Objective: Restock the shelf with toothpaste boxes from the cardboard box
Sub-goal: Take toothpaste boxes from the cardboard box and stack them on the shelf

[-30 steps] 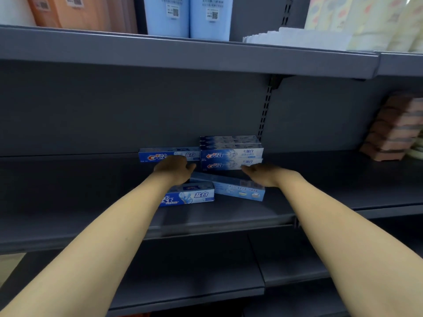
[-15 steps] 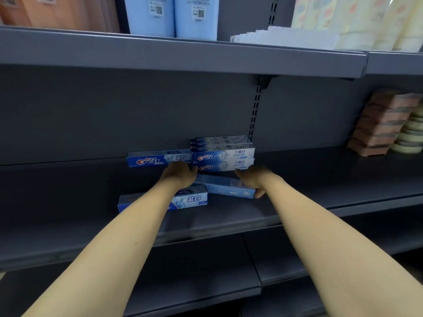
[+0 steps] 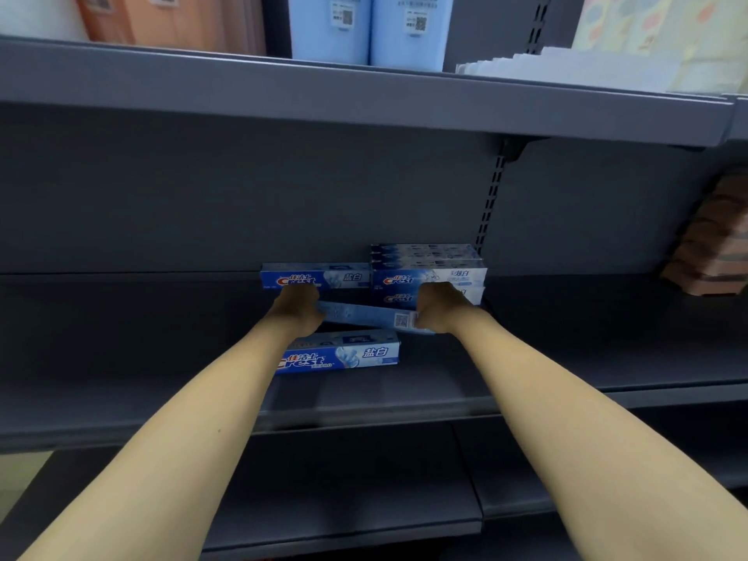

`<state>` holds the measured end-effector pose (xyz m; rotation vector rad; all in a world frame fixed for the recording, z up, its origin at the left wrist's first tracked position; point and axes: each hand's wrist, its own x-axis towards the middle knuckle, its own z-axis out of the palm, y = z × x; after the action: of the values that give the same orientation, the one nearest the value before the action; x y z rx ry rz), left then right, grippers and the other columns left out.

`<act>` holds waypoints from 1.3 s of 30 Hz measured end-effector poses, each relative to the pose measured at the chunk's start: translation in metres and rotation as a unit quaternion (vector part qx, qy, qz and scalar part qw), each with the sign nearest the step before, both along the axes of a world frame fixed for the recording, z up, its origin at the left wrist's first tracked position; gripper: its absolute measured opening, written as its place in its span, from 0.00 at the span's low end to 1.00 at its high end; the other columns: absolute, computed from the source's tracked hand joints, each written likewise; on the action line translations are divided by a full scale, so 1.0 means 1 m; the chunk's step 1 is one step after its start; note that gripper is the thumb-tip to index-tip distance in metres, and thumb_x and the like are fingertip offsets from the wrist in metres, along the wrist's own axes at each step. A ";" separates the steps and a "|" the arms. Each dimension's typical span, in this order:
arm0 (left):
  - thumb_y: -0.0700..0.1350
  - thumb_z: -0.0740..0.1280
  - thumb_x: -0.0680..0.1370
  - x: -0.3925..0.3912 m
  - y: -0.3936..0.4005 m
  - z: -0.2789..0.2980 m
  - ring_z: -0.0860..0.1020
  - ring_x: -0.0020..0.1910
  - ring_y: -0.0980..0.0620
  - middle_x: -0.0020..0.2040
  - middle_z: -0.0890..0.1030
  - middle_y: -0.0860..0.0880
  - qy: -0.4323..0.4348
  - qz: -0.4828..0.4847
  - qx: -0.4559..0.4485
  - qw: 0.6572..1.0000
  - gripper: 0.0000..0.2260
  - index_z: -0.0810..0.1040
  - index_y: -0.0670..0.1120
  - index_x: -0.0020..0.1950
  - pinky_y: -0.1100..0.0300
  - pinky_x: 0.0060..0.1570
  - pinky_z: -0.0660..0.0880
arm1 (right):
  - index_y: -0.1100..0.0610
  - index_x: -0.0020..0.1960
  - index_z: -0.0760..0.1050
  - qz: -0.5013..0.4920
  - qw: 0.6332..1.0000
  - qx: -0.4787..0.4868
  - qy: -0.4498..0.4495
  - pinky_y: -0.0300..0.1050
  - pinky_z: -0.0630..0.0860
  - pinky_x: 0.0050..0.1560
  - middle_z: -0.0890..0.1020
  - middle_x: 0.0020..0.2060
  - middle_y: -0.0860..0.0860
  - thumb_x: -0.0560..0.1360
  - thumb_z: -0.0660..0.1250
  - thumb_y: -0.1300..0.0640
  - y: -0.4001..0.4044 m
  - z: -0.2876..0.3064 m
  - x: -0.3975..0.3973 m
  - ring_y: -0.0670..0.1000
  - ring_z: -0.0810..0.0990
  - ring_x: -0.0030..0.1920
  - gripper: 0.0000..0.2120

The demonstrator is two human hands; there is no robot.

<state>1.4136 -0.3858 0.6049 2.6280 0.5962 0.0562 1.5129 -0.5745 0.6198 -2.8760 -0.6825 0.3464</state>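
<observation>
Head view. Both forearms reach forward and up over the front edge of the dark grey shelf (image 3: 526, 394), the hands meeting near its back wall. The left hand (image 3: 298, 308) is seen from its back, fingers curled round the left end of a toothpaste box (image 3: 366, 315); the right hand (image 3: 439, 307) closes on the right end of the same box, beside its QR label. The held box lies lengthwise between the two hands, slightly tilted with its right end lower, and appears lifted off the shelf, though blur makes that uncertain.

Against the back wall, behind the left hand, a single blue box (image 3: 324, 276) lies flat. Just right of it stands a stack of boxes (image 3: 429, 266), which the right hand partly covers. Nearer the front edge, below the held box, a loose box (image 3: 344, 354) lies flat with its printed face toward the camera. At the shelf's right end is a blurred stack of brownish packs (image 3: 716, 244). The upper shelf (image 3: 364, 95) carries two light blue packs (image 3: 368, 26).

Half a second ago the left hand was against the back single box and the right hand lay on the angled box alone; now both grip that box by its ends, and it sits squarer to the back wall.
</observation>
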 end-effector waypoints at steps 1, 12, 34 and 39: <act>0.40 0.62 0.79 0.000 0.001 -0.001 0.73 0.60 0.43 0.63 0.72 0.40 0.001 -0.007 0.007 1.000 0.15 0.71 0.39 0.66 0.56 0.56 0.71 | 0.62 0.49 0.68 0.011 1.000 0.002 -0.003 0.40 0.65 0.30 0.72 0.45 0.57 0.75 0.63 0.64 -0.001 0.000 0.001 0.54 0.72 0.45 0.05; 0.36 0.63 0.78 0.008 0.015 -0.014 0.72 0.63 0.44 0.67 0.71 0.42 0.040 -0.080 0.015 0.996 0.21 0.67 0.44 0.71 0.54 0.61 0.71 | 0.63 0.70 0.65 0.054 0.992 -0.108 -0.048 0.49 0.74 0.55 0.59 0.69 0.59 0.74 0.69 0.57 -0.007 -0.019 -0.002 0.61 0.74 0.59 0.28; 0.50 0.62 0.80 -0.037 0.047 0.002 0.75 0.56 0.46 0.60 0.76 0.43 0.018 -0.020 0.013 1.000 0.15 0.75 0.44 0.63 0.55 0.54 0.73 | 0.57 0.66 0.71 0.096 0.984 0.114 0.095 0.43 0.75 0.49 0.75 0.60 0.56 0.79 0.54 0.62 0.019 0.000 -0.020 0.53 0.78 0.47 0.18; 0.52 0.58 0.81 -0.049 0.046 0.006 0.76 0.50 0.49 0.54 0.78 0.44 0.022 -0.009 -0.001 1.000 0.15 0.78 0.44 0.56 0.56 0.49 0.73 | 0.57 0.55 0.74 0.118 0.987 0.087 0.063 0.43 0.69 0.47 0.77 0.52 0.53 0.80 0.56 0.46 0.023 -0.003 -0.023 0.51 0.74 0.49 0.16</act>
<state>1.3647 -0.3398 0.6108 2.6391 0.5868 -0.0080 1.4899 -0.5512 0.6170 -2.5890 -0.9802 0.4707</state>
